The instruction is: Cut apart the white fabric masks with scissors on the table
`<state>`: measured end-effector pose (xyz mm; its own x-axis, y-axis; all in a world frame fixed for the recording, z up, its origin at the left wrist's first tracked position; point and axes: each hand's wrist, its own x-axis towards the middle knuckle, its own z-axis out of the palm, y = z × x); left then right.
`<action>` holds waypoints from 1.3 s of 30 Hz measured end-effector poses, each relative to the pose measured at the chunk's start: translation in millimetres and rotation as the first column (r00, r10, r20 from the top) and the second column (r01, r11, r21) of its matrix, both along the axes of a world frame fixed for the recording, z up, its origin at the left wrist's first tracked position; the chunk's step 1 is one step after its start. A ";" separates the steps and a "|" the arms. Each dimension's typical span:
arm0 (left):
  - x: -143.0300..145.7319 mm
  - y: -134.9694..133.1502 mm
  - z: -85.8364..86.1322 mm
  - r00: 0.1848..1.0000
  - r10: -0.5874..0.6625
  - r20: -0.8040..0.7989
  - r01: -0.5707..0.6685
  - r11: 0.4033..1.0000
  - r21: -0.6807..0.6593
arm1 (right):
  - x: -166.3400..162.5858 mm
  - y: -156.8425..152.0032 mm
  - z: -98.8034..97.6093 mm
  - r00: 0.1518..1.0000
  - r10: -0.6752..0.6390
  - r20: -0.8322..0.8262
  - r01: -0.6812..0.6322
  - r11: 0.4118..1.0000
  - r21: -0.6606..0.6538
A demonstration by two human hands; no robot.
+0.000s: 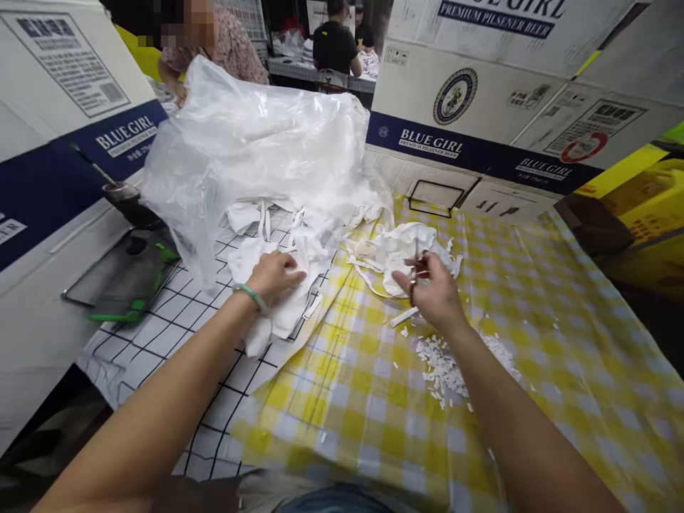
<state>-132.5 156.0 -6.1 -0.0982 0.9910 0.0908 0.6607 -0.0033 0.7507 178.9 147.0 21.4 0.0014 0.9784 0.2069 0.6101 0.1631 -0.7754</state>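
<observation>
My left hand, with a green bangle on the wrist, lies closed on a white fabric piece at the edge of a heap of white pieces. My right hand holds small scissors, fingers through the handles, over the yellow checked cloth. Just beyond it lies a small pile of white fabric pieces. Below the right wrist sits a scatter of small white cut scraps. A large clear plastic bag full of white pieces rises behind the left hand.
Blue Girl beer cartons stand at left and at the back right. A dark tray with a green-edged item and a dark cup sit at left on a white grid cloth. Another person works behind the bag; others stand farther back.
</observation>
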 end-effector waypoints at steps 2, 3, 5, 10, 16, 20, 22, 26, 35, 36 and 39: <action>-1.0 -9.0 8.0 0.997 -0.058 0.042 0.060 0.997 -0.047 | -28.5 -5.3 -4.3 0.987 0.139 -0.075 -0.144 0.987 -0.066; 3.2 -20.0 14.7 0.994 -0.088 0.070 0.092 0.994 -0.057 | -41.5 -8.4 -5.8 0.973 0.197 -0.125 -0.208 0.975 -0.084; 16.7 -53.7 30.9 0.971 -0.164 0.174 0.177 0.982 -0.062 | -62.2 -18.0 -8.4 0.926 0.296 -0.236 -0.325 0.941 -0.096; 51.1 -148.0 57.1 0.795 -0.514 0.322 0.520 0.851 0.073 | -74.0 -58.1 -23.0 0.762 0.453 -0.463 -0.550 0.830 -0.094; 32.0 -142.7 27.3 0.911 -0.411 0.013 0.411 0.911 0.025 | -16.9 -107.1 -57.4 0.898 0.203 -0.389 -0.316 0.915 -0.252; 15.3 -107.7 9.7 0.910 -0.335 -0.245 0.355 0.934 0.044 | 25.1 -131.1 -51.8 0.953 0.150 -0.262 -0.235 0.914 -0.331; 22.2 -101.9 6.7 0.848 -0.470 -0.245 0.485 0.874 0.000 | 36.4 -137.0 -41.0 0.958 0.147 -0.247 -0.221 0.926 -0.306; 50.9 -105.3 0.4 0.747 -0.592 -0.302 0.607 0.793 -0.053 | 29.5 -139.1 -23.7 0.960 0.105 -0.259 -0.159 0.968 -0.194; 58.5 -141.3 31.7 0.756 -0.542 -0.368 0.613 0.783 0.107 | -59.3 -112.7 -32.5 0.889 0.424 -0.170 -0.424 0.905 0.041; 57.0 -147.3 34.9 0.751 -0.520 -0.408 0.605 0.789 0.108 | -61.7 -108.9 -32.5 0.893 0.422 -0.155 -0.414 0.906 0.084; 53.6 -160.4 35.8 0.764 -0.447 -0.465 0.545 0.833 0.094 | -57.2 -103.1 -27.0 0.905 0.395 -0.157 -0.361 0.909 0.206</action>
<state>-78.9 -4.4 29.8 0.4963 0.8403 0.2183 0.7624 -0.5421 0.3534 121.6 43.9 -5.5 -0.3057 0.8634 0.4014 0.3192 0.4901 -0.8111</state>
